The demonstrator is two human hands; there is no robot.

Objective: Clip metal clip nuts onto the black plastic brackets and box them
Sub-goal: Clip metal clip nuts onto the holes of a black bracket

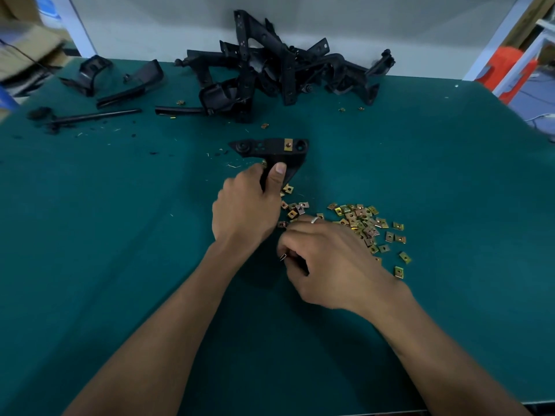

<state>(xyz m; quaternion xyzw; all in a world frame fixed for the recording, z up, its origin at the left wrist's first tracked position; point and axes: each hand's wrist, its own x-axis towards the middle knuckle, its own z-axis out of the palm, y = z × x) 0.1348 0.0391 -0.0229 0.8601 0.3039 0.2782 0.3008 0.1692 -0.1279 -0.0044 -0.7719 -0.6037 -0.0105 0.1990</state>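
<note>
left hand [247, 208] grips bracket [271, 150], thumb up; right hand [327, 262] curled, seemingly pinching clip nut [283, 257]

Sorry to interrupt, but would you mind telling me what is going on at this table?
A person is fitting clip nuts onto black brackets. The left hand grips a bracket that already carries one nut near its top. The right hand is down at the loose pile of nuts on the green table, pinching one at its fingers. More brackets lie heaped at the back. No box is in view.
</note>
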